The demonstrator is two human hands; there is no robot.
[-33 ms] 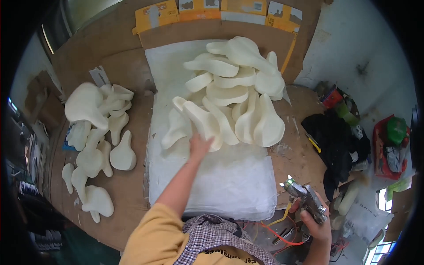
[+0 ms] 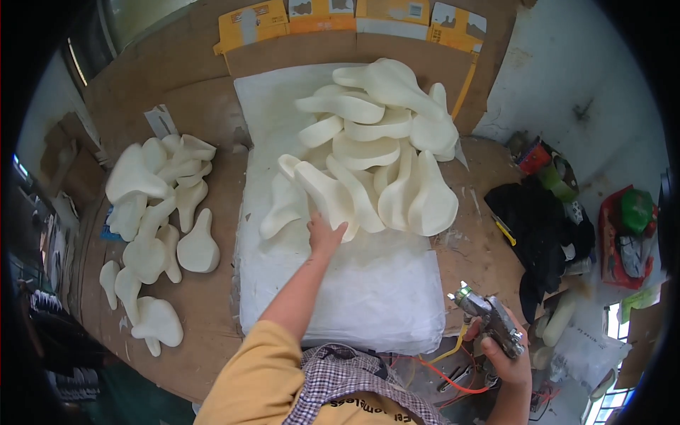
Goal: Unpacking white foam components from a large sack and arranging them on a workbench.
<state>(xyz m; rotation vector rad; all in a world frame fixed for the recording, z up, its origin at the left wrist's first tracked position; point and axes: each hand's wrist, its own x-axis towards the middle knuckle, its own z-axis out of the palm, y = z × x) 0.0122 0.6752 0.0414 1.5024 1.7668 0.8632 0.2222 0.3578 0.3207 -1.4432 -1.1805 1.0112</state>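
My left hand (image 2: 326, 236) reaches to the near end of a cream foam saddle pad (image 2: 320, 185), its thumb and fingers around the pad's wide end. That pad leans at the front of a heap of similar saddle pads (image 2: 375, 152) on a white sheet (image 2: 354, 297). One more pad (image 2: 281, 202) lies just left of my hand. At the lower right my right hand (image 2: 506, 354) is wrapped round a metal spray gun (image 2: 490, 319), whose nozzle points up and left. A yellow hose (image 2: 450, 350) runs by the gun.
On the brown cardboard (image 2: 205, 304) at left is a second heap of saddle pads (image 2: 145, 248). To the right are a black cloth (image 2: 535, 227) and a red bag (image 2: 616, 244) with a green bundle. Yellow cardboard pieces (image 2: 251, 25) line the back. An orange-red hose (image 2: 460, 386) lies below.
The top pad of the left heap has dropped and settled flatter, uncovering pads behind it. My left hand has shifted slightly at the front pad. My right hand keeps its place with the spray gun.
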